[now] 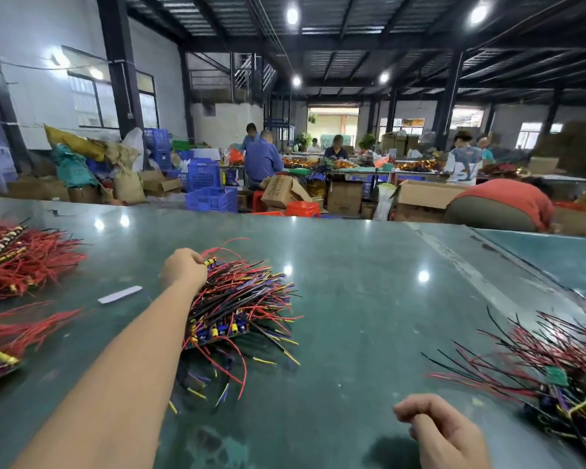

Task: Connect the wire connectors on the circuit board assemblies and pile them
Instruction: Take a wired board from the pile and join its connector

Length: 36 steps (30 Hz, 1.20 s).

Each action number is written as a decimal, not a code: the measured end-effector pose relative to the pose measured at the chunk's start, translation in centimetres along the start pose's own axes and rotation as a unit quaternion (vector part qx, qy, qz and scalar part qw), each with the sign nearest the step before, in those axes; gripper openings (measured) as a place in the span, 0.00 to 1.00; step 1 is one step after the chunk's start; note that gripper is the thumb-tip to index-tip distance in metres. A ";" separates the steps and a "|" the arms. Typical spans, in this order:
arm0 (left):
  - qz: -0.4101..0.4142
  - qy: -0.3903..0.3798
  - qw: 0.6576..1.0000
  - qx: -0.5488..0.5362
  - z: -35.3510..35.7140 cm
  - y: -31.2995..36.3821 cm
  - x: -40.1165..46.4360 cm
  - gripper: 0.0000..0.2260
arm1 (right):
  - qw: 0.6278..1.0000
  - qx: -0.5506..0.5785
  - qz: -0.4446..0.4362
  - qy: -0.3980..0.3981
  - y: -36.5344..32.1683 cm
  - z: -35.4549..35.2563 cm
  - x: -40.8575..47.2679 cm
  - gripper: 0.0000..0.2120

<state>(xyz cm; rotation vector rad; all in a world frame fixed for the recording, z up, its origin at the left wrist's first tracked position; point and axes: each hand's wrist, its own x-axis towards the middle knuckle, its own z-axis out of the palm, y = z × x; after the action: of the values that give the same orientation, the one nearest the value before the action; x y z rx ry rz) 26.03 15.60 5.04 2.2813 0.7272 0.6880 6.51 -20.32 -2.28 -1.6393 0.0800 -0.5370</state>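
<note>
Occlusion is being noted first: the near left part of the central pile of circuit board assemblies [241, 299] is being covered by the left forearm, and the boards themselves are being glimpsed only at the pile's near edge, where blue and yellow components are showing under the wires. The right-hand pile [552, 367] is being cut off by the frame edge, with one small green board visible in it; the red-wired bundles [24, 258] at the left are likewise being cropped. Individual connectors are too small to be resolved.

The central pile is being seen on the green table [369, 299], slightly left of centre. Its wires are fanning mostly toward the right and away from the viewer, so the long axis is running from near left to far right; a few loose red and yellow-tipped leads are trailing toward the near edge.

The left hand [185, 269] is being held at the far left top of the central pile, fingers curled, a small yellow-and-black part [210, 262] being pinched at the fingertips. The right hand [437, 428] is being held low at the near right above the table, fingers loosely curled; whether anything is being held in it cannot be told. A white strip [119, 294] is lying on the table left of the forearm.
</note>
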 end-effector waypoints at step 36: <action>-0.018 -0.414 0.757 -0.505 -4.6 2.4 -31.9 0.12 | 0.965 0.036 -0.052 -0.256 -2.9 0.3 -3.1 0.09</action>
<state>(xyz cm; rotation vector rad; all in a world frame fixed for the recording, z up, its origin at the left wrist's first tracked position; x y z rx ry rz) 1.20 -4.69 0.88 1.2852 -0.0844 -0.0572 3.15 -18.47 -0.41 -1.6704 -0.4053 -0.1776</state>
